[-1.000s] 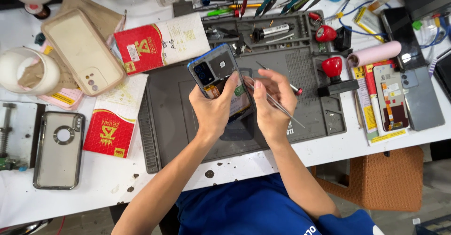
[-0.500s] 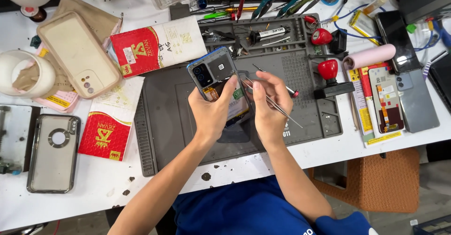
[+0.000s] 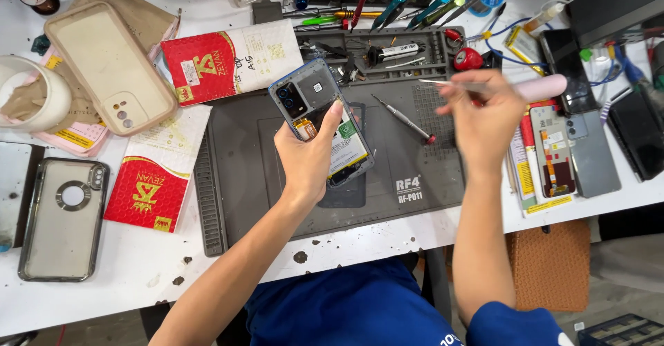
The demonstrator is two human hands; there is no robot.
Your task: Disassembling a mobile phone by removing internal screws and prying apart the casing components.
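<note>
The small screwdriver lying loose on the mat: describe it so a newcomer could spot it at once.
Start at the dark grey work mat in the middle of the white table. Between the opened phone in the left hand and the right hand lies the screwdriver, slanted, alone, thin metal shaft, red tip cap.

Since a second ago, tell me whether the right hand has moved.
Yes. The right hand with the tweezers went from the opened phone toward the mat's far right corner.
</note>
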